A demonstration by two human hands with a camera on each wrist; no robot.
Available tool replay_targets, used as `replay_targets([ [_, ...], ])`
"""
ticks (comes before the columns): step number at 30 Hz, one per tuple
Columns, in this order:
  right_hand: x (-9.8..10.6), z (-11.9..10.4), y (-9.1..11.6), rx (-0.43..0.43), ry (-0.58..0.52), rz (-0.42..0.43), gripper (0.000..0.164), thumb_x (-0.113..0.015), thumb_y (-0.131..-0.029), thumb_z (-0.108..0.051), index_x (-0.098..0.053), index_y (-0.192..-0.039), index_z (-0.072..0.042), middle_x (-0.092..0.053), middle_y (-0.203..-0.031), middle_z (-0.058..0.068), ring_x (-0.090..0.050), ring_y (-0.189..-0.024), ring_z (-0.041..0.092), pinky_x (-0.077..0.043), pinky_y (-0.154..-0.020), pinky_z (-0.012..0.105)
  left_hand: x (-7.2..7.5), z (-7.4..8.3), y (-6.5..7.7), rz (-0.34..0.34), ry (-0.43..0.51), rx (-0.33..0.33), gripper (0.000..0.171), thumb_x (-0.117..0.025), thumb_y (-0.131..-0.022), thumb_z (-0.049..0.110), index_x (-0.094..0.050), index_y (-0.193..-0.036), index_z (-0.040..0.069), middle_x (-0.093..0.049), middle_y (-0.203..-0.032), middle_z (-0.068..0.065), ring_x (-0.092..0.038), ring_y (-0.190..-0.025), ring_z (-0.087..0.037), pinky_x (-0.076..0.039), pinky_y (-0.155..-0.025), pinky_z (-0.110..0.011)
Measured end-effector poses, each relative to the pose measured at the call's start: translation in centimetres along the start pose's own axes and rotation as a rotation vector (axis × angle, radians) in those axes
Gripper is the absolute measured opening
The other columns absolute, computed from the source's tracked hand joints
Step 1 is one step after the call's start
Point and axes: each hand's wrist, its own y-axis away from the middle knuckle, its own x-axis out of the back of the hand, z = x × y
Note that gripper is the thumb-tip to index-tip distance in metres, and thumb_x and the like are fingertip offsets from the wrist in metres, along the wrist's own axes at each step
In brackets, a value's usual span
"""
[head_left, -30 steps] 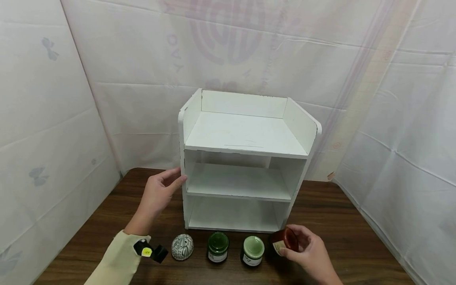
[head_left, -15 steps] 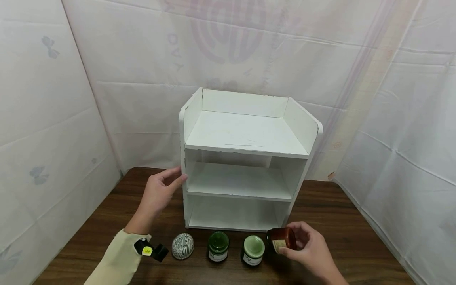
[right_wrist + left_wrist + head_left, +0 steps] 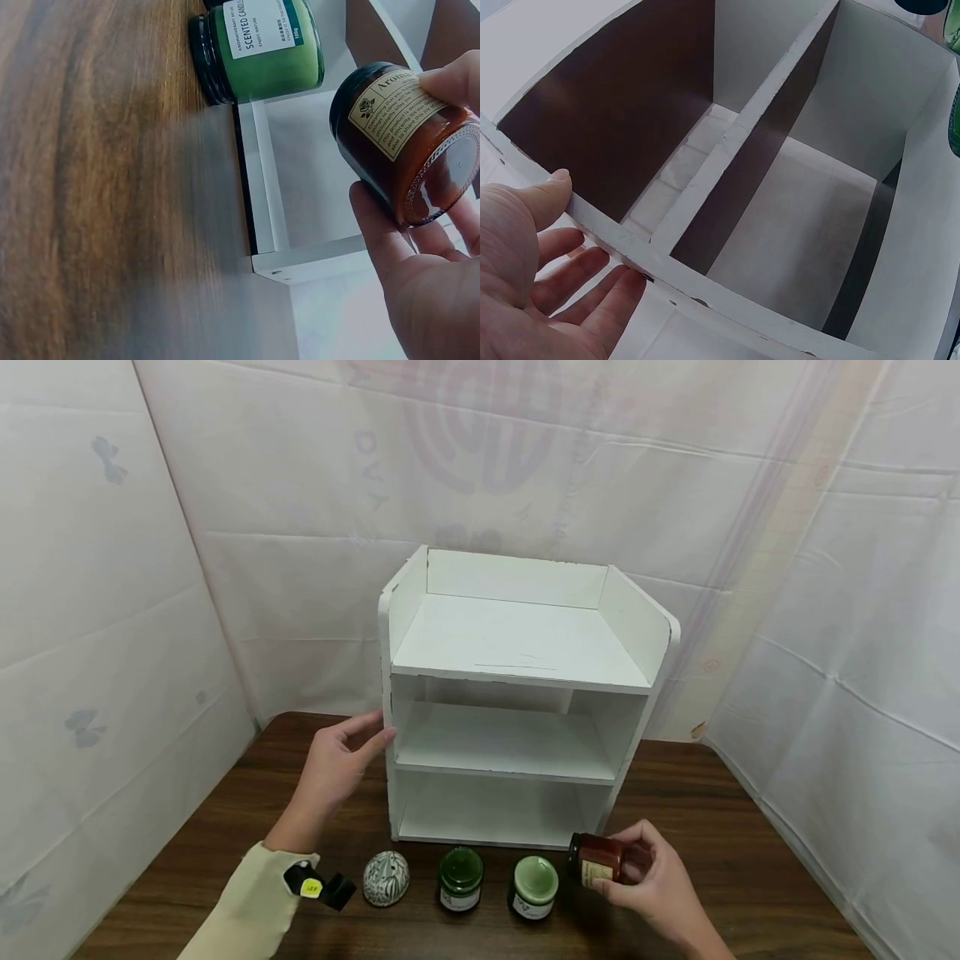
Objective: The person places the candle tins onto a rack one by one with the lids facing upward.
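Note:
My right hand (image 3: 660,885) grips an amber candle jar (image 3: 604,852) between thumb and fingers, raised off the table near the shelf's front right corner. In the right wrist view the amber jar (image 3: 394,139) is tilted, dark lid facing away and glass base toward the hand; its cream label begins "Arom". My left hand (image 3: 335,760) holds the left side panel of a white shelf unit (image 3: 517,639). In the left wrist view, the thumb (image 3: 549,196) lies on the panel's front edge and the fingers touch its outer face.
Along the shelf's front stand a patterned grey-and-white dome (image 3: 386,878), a dark green jar (image 3: 461,878) and a lighter green jar (image 3: 534,887), labelled "Scented Candle" in the right wrist view. The dark wooden table (image 3: 697,827) meets white fabric walls (image 3: 300,618).
My right hand has turned the amber jar so its lid end shows at the left, and shifted it slightly up and away. The left hand stays put on the panel.

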Motion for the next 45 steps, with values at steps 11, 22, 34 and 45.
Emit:
replay_targets([
  [11,0.1,-0.03,0.1,-0.053,-0.001,-0.022,0.055,-0.085,-0.08,-0.001,-0.062,-0.13,0.001,-0.066,-0.122,0.024,-0.07,-0.104,0.01,-0.059,-0.084,0.023,-0.08,-0.38,-0.11,0.01,-0.011,-0.003,0.06,-0.071,-0.097,0.042,-0.06,-0.143,0.005,-0.064,-0.142,-0.015,-0.059,-0.129,-0.028,-0.048,-0.086,-0.008],
  [22,0.02,-0.62,0.16,-0.024,-0.042,0.002,0.046,-0.08,-0.083,0.003,-0.063,-0.126,0.005,-0.074,-0.112,0.007,-0.072,-0.097,0.013,-0.061,-0.079,0.027,-0.01,-0.5,-0.16,0.015,-0.025,-0.005,0.059,-0.072,-0.097,0.042,-0.061,-0.142,0.006,-0.064,-0.141,-0.014,-0.059,-0.128,-0.028,-0.048,-0.085,-0.009],
  [34,-0.39,-0.39,0.09,-0.087,-0.326,-0.028,0.036,-0.072,-0.084,0.01,-0.057,-0.114,-0.002,-0.064,-0.109,0.008,-0.067,-0.089,0.013,-0.059,-0.072,0.025,-0.09,-0.4,-0.23,0.007,-0.025,-0.013,0.06,-0.071,-0.097,0.043,-0.06,-0.143,0.006,-0.064,-0.141,-0.014,-0.059,-0.129,-0.028,-0.048,-0.086,-0.008],
  [45,-0.49,0.12,0.18,-0.121,-0.53,-0.119,0.042,-0.059,-0.097,0.005,-0.064,-0.128,-0.024,-0.068,-0.115,-0.001,-0.066,-0.098,0.011,-0.057,-0.079,0.021,-0.16,-0.4,-0.26,0.012,-0.01,-0.018,0.059,-0.072,-0.097,0.042,-0.06,-0.143,0.006,-0.064,-0.142,-0.013,-0.059,-0.129,-0.027,-0.048,-0.086,-0.008],
])
